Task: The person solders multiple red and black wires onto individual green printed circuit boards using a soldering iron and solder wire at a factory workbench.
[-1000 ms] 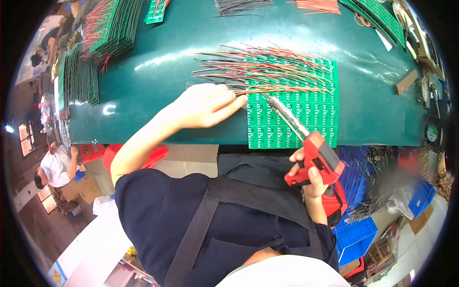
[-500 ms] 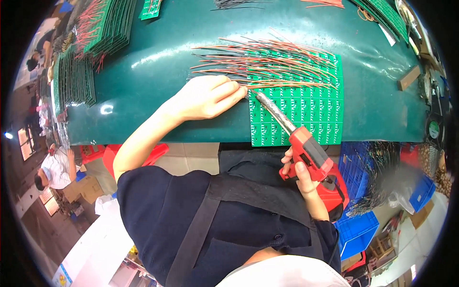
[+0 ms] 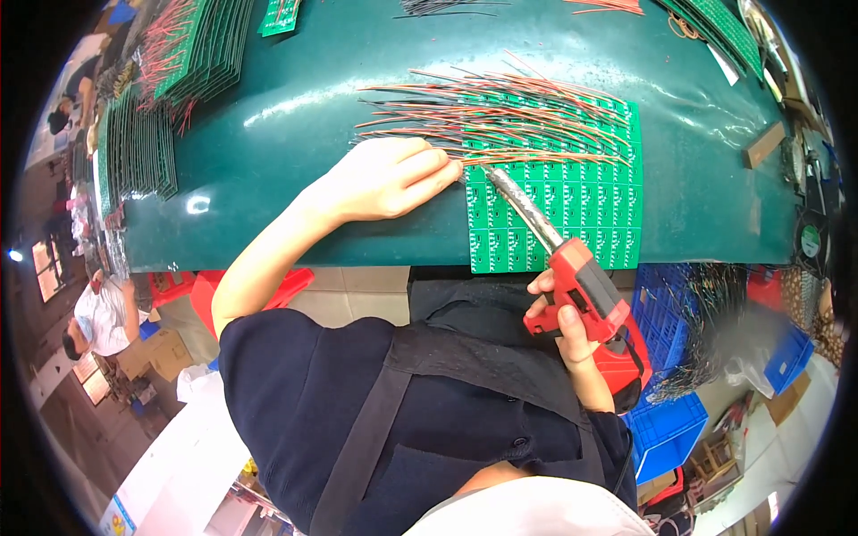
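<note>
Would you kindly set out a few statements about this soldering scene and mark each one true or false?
1. The right hand holds a red soldering gun. True.
2. The left hand pinches thin wires near the left edge of a green circuit board panel. True.
3. The thin wires all lie on the near side of the panel, closest to the person. False: they lie across its far part.
4. The soldering gun's tip points to the right, away from the left hand. False: it points up and left, towards that hand's fingertips.
5. A blue crate shows at the picture's lower right. True.
</note>
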The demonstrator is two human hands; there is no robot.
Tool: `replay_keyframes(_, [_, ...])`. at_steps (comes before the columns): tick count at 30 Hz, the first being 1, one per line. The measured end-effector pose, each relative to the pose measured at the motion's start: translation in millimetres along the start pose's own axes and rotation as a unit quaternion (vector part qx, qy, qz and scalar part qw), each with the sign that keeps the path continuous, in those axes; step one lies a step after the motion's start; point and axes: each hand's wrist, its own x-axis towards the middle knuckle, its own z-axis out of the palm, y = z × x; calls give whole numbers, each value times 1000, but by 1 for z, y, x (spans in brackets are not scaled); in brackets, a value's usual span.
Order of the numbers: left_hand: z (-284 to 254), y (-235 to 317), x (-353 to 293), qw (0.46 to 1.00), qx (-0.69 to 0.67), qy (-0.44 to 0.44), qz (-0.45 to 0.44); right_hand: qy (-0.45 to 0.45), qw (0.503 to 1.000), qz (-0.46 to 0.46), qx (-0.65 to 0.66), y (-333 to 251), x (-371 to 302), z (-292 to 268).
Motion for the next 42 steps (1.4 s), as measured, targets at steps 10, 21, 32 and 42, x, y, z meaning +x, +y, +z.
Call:
replay_keyframes(10, [-1,0,4,999,22,14,19,11,1000,-5,-9,-8,-7,-6])
replay_keyframes(21, [8,4,16,999,27,44,14,41,999,13,-15,-4,-10,-5])
replay_keyframes(32, [9,4,18,999,29,35,13,31,998,28,-48,-4,-10,-8])
replay_keyframes(42, [7,6,17,999,36,26,8,20,1000,-20,-4,-9,-8,-11])
